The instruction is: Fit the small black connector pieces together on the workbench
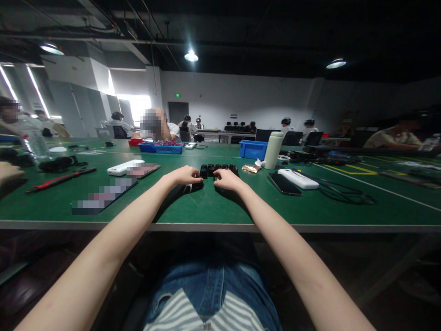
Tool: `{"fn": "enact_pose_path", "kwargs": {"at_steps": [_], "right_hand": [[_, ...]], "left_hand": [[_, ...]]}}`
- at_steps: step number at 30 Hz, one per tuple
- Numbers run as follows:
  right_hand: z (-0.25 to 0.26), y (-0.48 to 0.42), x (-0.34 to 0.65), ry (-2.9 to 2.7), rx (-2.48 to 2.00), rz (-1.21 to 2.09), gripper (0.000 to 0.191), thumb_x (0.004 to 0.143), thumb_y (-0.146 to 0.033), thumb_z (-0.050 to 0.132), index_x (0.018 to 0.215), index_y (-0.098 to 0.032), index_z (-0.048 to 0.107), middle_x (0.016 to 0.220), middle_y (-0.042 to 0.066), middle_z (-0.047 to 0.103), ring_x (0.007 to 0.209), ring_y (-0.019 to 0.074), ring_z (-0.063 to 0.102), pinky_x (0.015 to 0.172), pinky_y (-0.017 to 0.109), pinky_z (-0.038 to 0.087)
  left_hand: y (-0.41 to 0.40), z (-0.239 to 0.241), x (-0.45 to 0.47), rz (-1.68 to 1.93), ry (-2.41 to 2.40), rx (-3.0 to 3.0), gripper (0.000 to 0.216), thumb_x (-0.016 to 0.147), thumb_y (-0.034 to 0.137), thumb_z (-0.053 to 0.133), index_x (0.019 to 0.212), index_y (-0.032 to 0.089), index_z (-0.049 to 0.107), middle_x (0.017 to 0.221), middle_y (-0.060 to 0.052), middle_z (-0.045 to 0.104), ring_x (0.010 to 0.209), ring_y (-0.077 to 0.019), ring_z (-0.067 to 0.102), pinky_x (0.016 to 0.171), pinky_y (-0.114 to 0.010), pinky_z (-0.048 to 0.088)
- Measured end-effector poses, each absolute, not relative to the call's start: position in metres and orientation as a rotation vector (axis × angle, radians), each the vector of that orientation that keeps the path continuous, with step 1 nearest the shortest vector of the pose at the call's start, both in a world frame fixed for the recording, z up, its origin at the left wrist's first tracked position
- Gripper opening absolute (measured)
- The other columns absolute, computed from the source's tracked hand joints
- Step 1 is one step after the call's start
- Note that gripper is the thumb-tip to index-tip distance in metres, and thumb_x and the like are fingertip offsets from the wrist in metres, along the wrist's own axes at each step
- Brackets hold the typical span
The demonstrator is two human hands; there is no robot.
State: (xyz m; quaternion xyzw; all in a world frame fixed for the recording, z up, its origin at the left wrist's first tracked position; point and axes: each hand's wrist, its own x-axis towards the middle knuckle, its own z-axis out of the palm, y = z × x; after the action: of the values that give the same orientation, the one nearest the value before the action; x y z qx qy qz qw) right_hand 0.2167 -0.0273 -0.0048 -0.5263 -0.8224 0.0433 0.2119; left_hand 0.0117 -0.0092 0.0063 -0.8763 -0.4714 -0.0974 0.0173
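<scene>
Both my arms reach out over a green table [206, 207]. My left hand [186, 175] lies knuckles up with its fingers curled onto a dark flat object with a white part [191, 187]. My right hand [227, 179] is curled too, its fingertips at the near side of a row of small black blocks [219, 169]. What each hand grips under its fingers is hidden.
A white tumbler [273, 150], a blue bin [253, 149], a black phone [284, 183] and a white power bank [298, 179] with a black cable [344, 195] lie to the right. Left are a white box [124, 167] and a red-black tool [60, 179]. Other people sit around the tables.
</scene>
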Motion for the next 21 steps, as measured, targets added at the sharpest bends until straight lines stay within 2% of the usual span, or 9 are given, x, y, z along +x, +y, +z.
{"fn": "enact_pose_path", "kwargs": {"at_steps": [3, 7, 11, 15, 21], "right_hand": [[-0.0030, -0.0298, 0.2172, -2.311, -1.466, 0.100, 0.045, 0.070, -0.020, 0.063, 0.114, -0.017, 0.064, 0.092, 0.008, 0.069, 0.083, 0.0202, 0.064, 0.074, 0.026, 0.046], [-0.0006, -0.0332, 0.2166, -2.282, -1.483, 0.066, 0.037, 0.076, -0.034, 0.059, 0.110, -0.020, 0.065, 0.100, 0.007, 0.069, 0.092, 0.0199, 0.063, 0.080, 0.026, 0.045], [0.0003, -0.0334, 0.2166, -2.273, -1.498, 0.059, 0.027, 0.081, -0.030, 0.053, 0.102, -0.021, 0.068, 0.101, 0.006, 0.069, 0.092, 0.0185, 0.063, 0.079, 0.025, 0.044], [-0.0005, -0.0319, 0.2170, -2.304, -1.515, 0.057, 0.024, 0.077, -0.025, 0.057, 0.097, -0.022, 0.069, 0.099, 0.005, 0.070, 0.092, 0.0175, 0.063, 0.078, 0.022, 0.044], [-0.0010, -0.0333, 0.2163, -2.338, -1.578, 0.076, 0.022, 0.073, -0.028, 0.060, 0.092, -0.021, 0.071, 0.093, 0.006, 0.070, 0.087, 0.0193, 0.064, 0.074, 0.024, 0.045]], "left_hand": [[-0.0090, 0.0060, 0.0117, -0.301, -1.469, -2.724, 0.044, 0.079, 0.055, 0.045, 0.087, 0.017, 0.068, 0.081, -0.005, 0.069, 0.069, -0.0171, 0.060, 0.058, -0.023, 0.038], [-0.0111, 0.0067, 0.0129, -0.282, -1.462, -2.717, 0.042, 0.080, 0.051, 0.045, 0.089, 0.017, 0.068, 0.081, -0.005, 0.068, 0.070, -0.0162, 0.060, 0.058, -0.022, 0.037], [-0.0156, 0.0085, 0.0144, -0.294, -1.447, -2.712, 0.038, 0.080, 0.047, 0.047, 0.090, 0.017, 0.068, 0.081, -0.005, 0.069, 0.069, -0.0151, 0.059, 0.058, -0.021, 0.037], [-0.0180, 0.0100, 0.0143, -0.317, -1.415, -2.698, 0.037, 0.079, 0.045, 0.048, 0.093, 0.018, 0.068, 0.082, -0.004, 0.069, 0.068, -0.0145, 0.059, 0.057, -0.021, 0.037], [-0.0177, 0.0109, 0.0123, -0.425, -1.309, -2.702, 0.036, 0.077, 0.044, 0.052, 0.094, 0.017, 0.068, 0.087, -0.004, 0.069, 0.069, -0.0149, 0.059, 0.058, -0.022, 0.037]]}}
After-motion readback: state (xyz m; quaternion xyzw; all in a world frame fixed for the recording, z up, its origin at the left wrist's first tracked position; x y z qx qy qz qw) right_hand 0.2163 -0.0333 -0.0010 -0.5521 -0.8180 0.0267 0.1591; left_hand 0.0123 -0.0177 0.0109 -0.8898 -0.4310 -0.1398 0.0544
